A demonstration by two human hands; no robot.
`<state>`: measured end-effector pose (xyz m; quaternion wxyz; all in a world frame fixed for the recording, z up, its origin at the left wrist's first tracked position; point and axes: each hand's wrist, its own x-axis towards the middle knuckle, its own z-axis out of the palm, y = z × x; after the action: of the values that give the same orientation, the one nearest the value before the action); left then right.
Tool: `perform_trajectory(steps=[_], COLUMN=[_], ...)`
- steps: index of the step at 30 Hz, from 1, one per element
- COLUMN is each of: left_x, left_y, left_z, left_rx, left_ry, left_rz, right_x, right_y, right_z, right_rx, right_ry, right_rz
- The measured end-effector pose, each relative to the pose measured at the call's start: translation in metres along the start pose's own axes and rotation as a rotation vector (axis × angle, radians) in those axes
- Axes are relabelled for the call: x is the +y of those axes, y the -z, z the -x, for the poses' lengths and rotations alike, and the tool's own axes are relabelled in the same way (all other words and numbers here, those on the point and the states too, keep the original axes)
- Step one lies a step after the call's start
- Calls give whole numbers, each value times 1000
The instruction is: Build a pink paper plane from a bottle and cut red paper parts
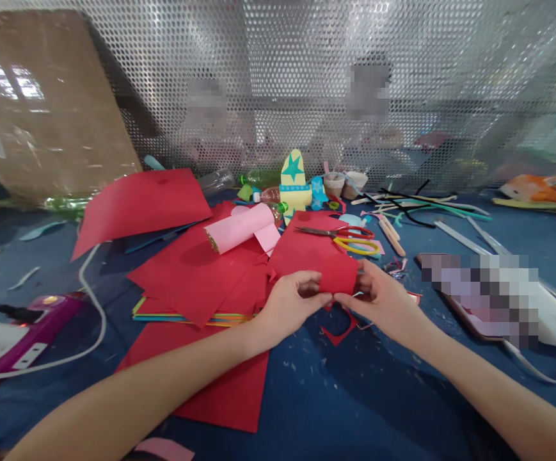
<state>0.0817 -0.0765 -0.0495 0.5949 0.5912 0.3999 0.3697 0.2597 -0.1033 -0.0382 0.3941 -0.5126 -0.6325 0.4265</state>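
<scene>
My left hand (297,304) and my right hand (378,294) pinch a small piece of red paper (339,274) between them, with both thumbs at its lower edge. Behind it, scissors (340,235) with a red and a yellow handle rest on a red sheet (297,246). A pink paper-wrapped roll (239,228) lies on the red sheets to the left. Just below my hands is a curved red paper scrap (347,328) on the blue table (306,397).
A phone (469,301) lies at the right, near pipe cleaners (421,205). A purple power strip (50,326) with cables is at the left. Plastic bottles and a yellow paper rocket (293,169) stand before the perforated metal panel (278,77). Cardboard (57,115) leans at the back left.
</scene>
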Motion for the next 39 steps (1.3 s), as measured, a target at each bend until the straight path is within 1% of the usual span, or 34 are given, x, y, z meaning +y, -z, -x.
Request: perform_trajectory(steps=[5, 9, 14, 18, 20, 22, 24, 26, 28, 30, 34, 37, 39], left_x=[4, 9, 6, 6, 9, 15, 22, 29, 34, 35, 31, 29, 29], left_y=[0, 2, 4, 8, 13, 20, 27, 32, 34, 35, 32, 32, 32], left_z=[0, -3, -7, -10, -11, -13, -14, -13, -12, -11, -12, -13, -11], left_rx=[67, 68, 111, 64, 67, 109, 146, 117, 38, -24, -33, -59, -83], left_ry=[15, 34, 46, 40, 19, -34, -102, -136, -163, -186, -215, -263, -266], left_rz=[-93, -117, -16, 63, 56, -8, -121, -272, -373, -423, -414, -391, -406], right_x=[6, 2, -8, -10, -10, -10, -10, -10, -10, -9, -7, -6, -5], right_y=[2, 7, 10, 13, 17, 21, 24, 25, 23, 19, 10, 3, -1], right_z=[0, 0, -2, -3, -4, -6, -7, -8, -8, -7, -4, -1, 2], right_rx=[-14, 5, 32, 61, 103, 160, 207, 220, 205, 168, 62, -13, -63], right_ry=[-18, -23, -31, -37, -29, -14, 3, 15, 13, -6, -66, -105, -134], right_rz=[15, 22, -10, -30, -44, -62, -82, -101, -115, -122, -120, -120, -128])
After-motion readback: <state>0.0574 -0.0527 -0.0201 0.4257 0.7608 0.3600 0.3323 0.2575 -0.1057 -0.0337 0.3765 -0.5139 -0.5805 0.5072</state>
